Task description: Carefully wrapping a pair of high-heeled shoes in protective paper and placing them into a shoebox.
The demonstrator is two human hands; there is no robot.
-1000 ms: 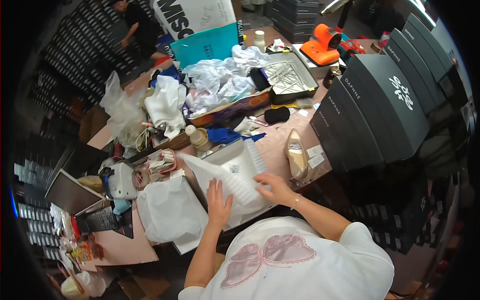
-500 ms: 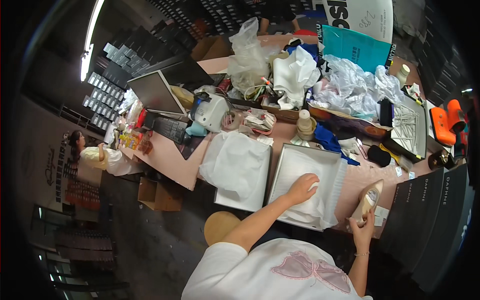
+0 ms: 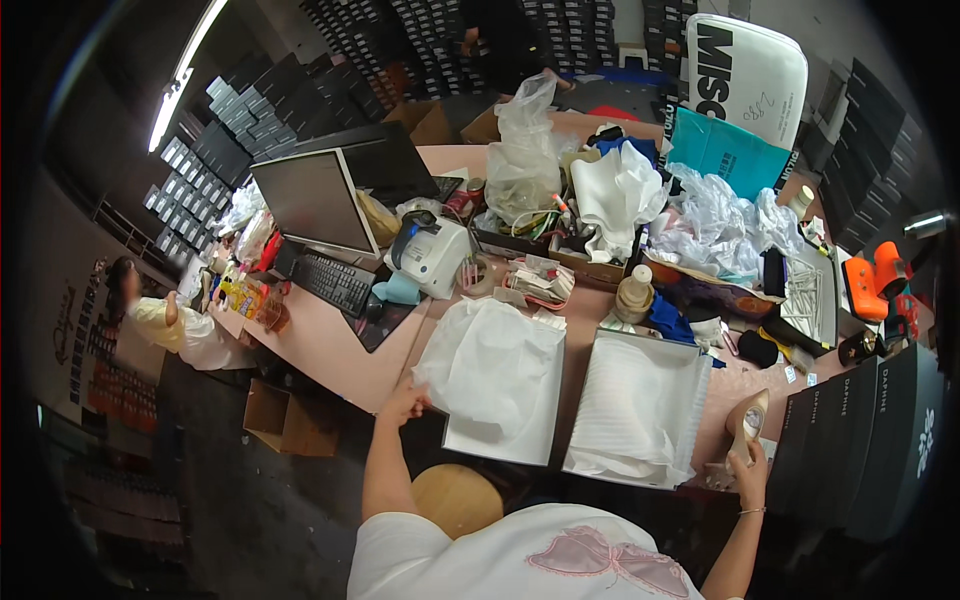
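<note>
A beige shoe point(image 3: 748, 418) is held upright in the right hand point(image 3: 748, 468), whose fingers are closed around its lower part, at the near right edge of the pink desk point(image 3: 330, 350). Just left of the shoe, an open white box point(image 3: 640, 408) is lined with ribbed white paper, and its near edge reaches the desk's front. Left of that box, a second box point(image 3: 497, 385) is covered by crumpled white tissue paper point(image 3: 490, 365). The left corner of that tissue is pinched by the left hand point(image 3: 405, 403), fingers closed on the sheet at the desk's front edge.

To the right of the shoe, dark upright boxes point(image 3: 860, 430) are stacked side by side. Behind the open box, a small bottle point(image 3: 634, 292) with a white cap is set, with a blue cloth point(image 3: 668, 320) just beside it. Farther back, heaps of clear and white plastic bags point(image 3: 620, 190) are piled around a cluttered tray. A white label printer point(image 3: 432, 252) is placed left of centre, with a black keyboard point(image 3: 335, 282) and a monitor point(image 3: 312, 200) beyond it. An orange tool point(image 3: 875, 285) is seen at the far right. A round wooden stool point(image 3: 455, 497) is placed below the desk, and a cardboard box point(image 3: 285, 418) is left on the floor. At the far left, another person point(image 3: 165, 320) in pale clothing is seen, small and blurred.
</note>
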